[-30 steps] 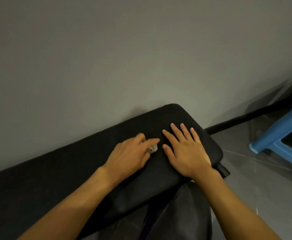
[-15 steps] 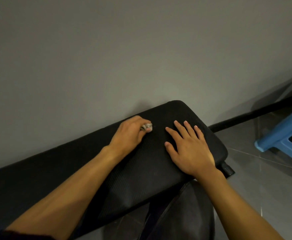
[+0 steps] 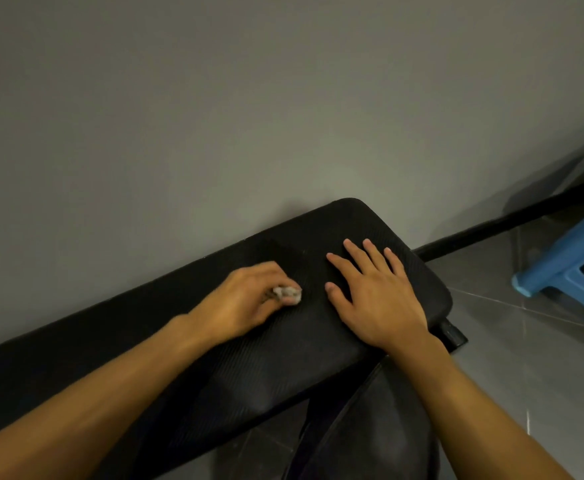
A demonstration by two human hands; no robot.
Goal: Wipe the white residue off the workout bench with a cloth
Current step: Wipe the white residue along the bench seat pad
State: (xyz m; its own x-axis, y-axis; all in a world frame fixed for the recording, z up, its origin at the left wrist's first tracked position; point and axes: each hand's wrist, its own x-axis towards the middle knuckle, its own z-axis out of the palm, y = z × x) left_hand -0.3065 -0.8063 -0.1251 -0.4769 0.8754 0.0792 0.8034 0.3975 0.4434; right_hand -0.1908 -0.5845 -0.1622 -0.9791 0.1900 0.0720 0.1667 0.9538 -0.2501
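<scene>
Back from the wall-side edge of the workout bench (image 3: 304, 344) toward the middle of its pad has come the left hand (image 3: 242, 301), bringing the cloth (image 3: 287, 293) with it, while the right hand (image 3: 378, 296) has stayed where it was. That reads as one stroke of a back-and-forth rub.

The bench runs along the wall, and its rounded end holds both hands. The right hand lies flat near that end, fingers straight and spread, palm down on the pad; it looks like a brace and should stay so. The left hand, just beside it and farther from the end, has its fingers curled round the cloth, a small pale wad pressed onto the pad at the fingertips.

White residue is too faint on the dark ribbed pad to place with certainty. With so small a wad, short overlapping strokes under firm fingertip pressure should serve best, turning the wad to a clean face as it soils, and following the ribs so that powder is lifted rather than packed in.
</scene>
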